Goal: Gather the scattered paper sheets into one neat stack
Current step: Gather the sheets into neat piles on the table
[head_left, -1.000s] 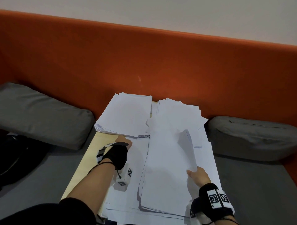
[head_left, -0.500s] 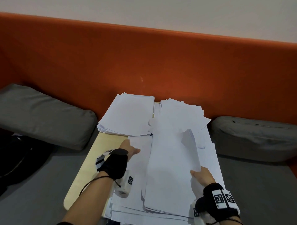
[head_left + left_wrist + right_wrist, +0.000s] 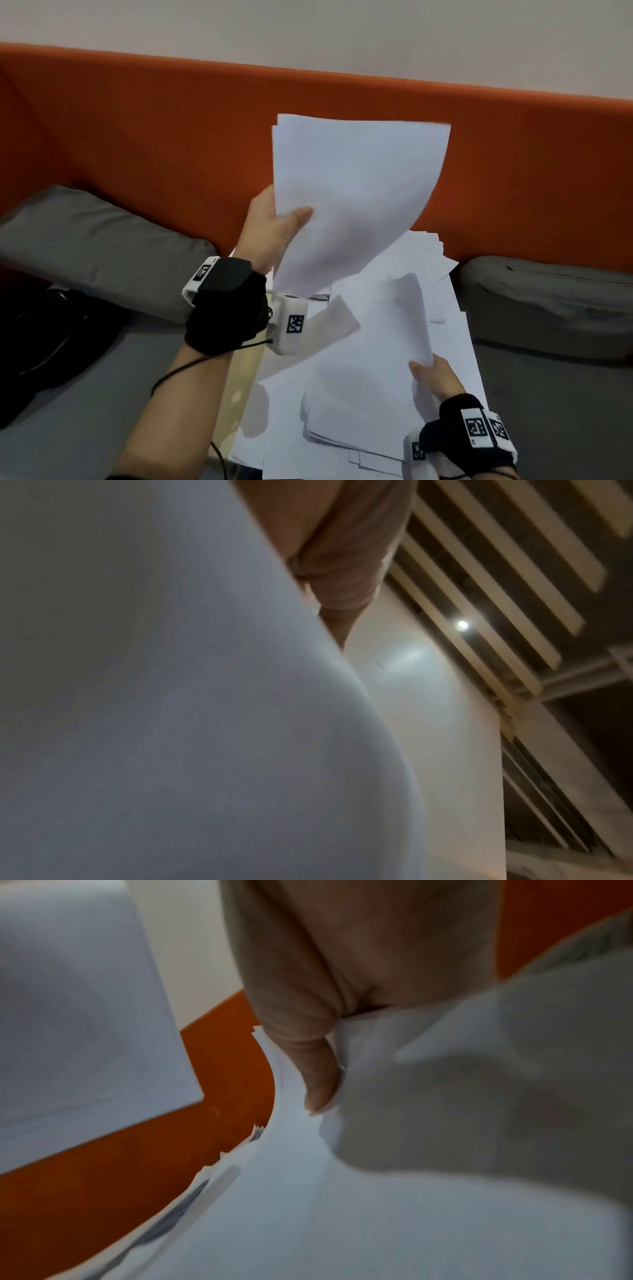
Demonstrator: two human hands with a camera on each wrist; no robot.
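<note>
My left hand [image 3: 274, 219] holds a bundle of white sheets [image 3: 352, 195] raised in the air above the table, thumb on the front face, fingers behind. In the left wrist view the same bundle [image 3: 154, 710] fills the left side, with the left hand [image 3: 329, 542] at the top. My right hand [image 3: 435, 377] pinches the curled-up right edge of the top sheets [image 3: 411, 315] of the loose pile [image 3: 359, 394] on the table. In the right wrist view its thumb [image 3: 308, 1053] presses on the bent sheets [image 3: 342, 1204]. More fanned sheets [image 3: 435, 253] lie at the far end.
The papers cover a light wooden table [image 3: 245, 380], only its left edge showing. An orange sofa back [image 3: 137, 130] runs behind it. Grey cushions lie left [image 3: 96, 250] and right [image 3: 548, 301]. A black bag [image 3: 44, 346] sits at far left.
My left hand has left the table, taken hold of a bundle of sheets and lifted it high. The far-left stack is out of sight behind it. My right hand keeps its pinch on the curled edge.
</note>
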